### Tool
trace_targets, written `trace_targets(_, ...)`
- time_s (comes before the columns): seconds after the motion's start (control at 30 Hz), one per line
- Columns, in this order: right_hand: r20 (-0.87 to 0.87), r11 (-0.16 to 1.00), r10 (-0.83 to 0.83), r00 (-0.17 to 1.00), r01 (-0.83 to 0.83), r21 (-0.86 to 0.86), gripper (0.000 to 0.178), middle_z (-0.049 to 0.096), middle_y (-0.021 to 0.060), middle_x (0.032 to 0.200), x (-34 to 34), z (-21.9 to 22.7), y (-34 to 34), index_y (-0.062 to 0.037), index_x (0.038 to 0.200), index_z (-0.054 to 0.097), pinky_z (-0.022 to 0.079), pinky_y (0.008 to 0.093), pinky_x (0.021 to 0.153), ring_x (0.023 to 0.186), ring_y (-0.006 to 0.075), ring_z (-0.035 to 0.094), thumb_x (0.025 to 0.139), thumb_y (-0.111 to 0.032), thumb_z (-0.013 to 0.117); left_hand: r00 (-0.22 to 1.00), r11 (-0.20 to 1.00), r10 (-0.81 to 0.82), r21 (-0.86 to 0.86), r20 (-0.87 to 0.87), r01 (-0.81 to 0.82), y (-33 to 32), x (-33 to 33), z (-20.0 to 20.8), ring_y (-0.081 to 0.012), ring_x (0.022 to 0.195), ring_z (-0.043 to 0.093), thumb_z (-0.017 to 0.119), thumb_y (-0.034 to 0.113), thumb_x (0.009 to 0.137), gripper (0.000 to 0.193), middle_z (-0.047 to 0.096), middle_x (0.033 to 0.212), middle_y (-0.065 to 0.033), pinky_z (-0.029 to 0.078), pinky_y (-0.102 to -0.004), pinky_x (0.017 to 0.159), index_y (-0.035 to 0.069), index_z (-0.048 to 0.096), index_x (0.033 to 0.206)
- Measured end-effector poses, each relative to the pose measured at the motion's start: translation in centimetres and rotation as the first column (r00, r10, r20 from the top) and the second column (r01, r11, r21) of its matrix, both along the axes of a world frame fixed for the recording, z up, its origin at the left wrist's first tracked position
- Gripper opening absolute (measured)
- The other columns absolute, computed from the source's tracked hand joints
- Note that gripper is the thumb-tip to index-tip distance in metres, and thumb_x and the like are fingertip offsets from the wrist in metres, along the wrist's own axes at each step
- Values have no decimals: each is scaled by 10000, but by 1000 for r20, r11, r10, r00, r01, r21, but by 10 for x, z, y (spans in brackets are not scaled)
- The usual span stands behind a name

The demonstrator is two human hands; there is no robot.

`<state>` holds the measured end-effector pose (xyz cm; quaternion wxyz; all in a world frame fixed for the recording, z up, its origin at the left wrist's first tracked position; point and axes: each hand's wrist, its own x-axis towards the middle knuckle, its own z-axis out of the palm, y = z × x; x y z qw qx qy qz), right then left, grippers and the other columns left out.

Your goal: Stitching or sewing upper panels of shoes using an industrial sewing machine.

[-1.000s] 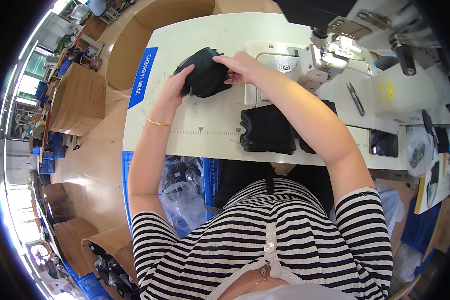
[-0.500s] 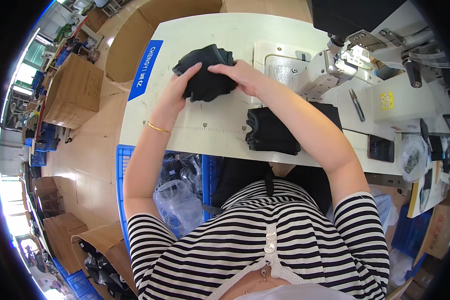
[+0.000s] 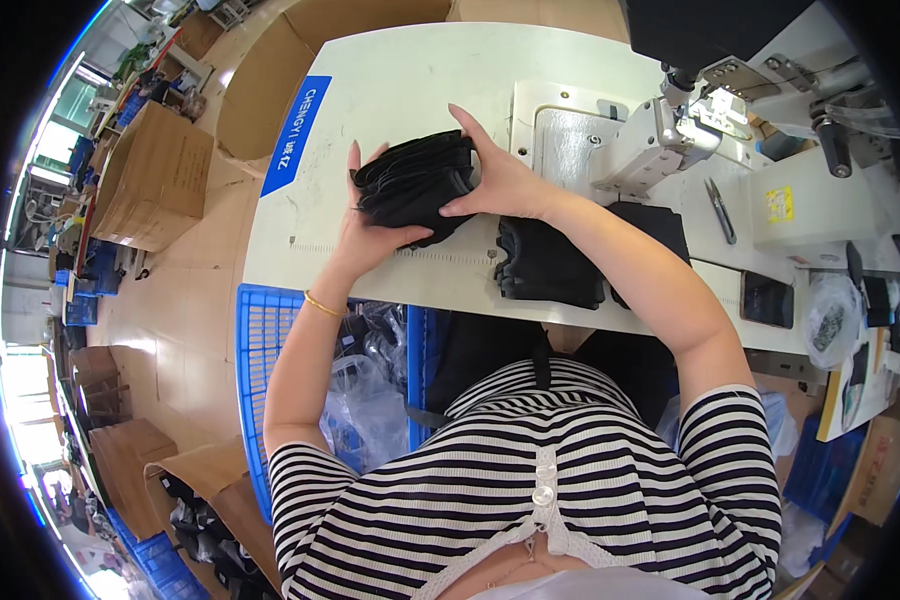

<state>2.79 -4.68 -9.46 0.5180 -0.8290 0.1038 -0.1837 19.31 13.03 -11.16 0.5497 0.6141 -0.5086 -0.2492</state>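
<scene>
Between my two hands is a stack of black folded fabric pieces (image 3: 417, 183), tilted so its layered edges show. My left hand (image 3: 370, 232) grips the stack's left side, thumb along its near face and fingers behind. On the right side my right hand (image 3: 490, 178) presses it, thumb low and index finger raised off the top edge. Another black fabric stack (image 3: 545, 265) lies on the white sewing table (image 3: 370, 85), partly beneath my right forearm. More dark folded cloth (image 3: 655, 228) shows beyond that forearm.
A sewing machine (image 3: 640, 150) stands at the right. Thread snips (image 3: 720, 212), a phone (image 3: 767, 299) and a clear plastic bag (image 3: 828, 325) lie right of my forearm. A blue crate (image 3: 260, 340) stands below the table's left front; cardboard boxes (image 3: 155, 180) are on the floor at left.
The stack has come nearer to me and been turned up, so its layered edges now show. Both hands have shifted from its top to its sides.
</scene>
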Motion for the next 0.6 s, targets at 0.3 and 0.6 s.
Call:
trace_targets(0.3, -8, 985, 35, 999, -33, 170, 1223, 545, 246, 1347, 3, -20, -8, -28, 1539, 83, 386, 364, 1085, 1293, 358, 504, 640, -258, 880, 997, 996, 73, -44, -33, -74, -6, -19, 6, -231, 1279, 511, 872, -13, 653, 1254, 511, 1381, -153, 442, -375, 1074, 73, 0, 1551)
trace_targets(0.6, 92, 973, -206, 974, 214, -85, 794, 665, 233, 1069, -71, 51, 29, 45, 1265, 494, 518, 389, 881, 996, 349, 669, 710, -402, 845, 890, 994, -44, -111, -453, -7, -9, -67, 37, -206, 1117, 604, 721, 71, 762, 671, 639, 1217, -131, 483, -337, 989, -36, 465, 1373)
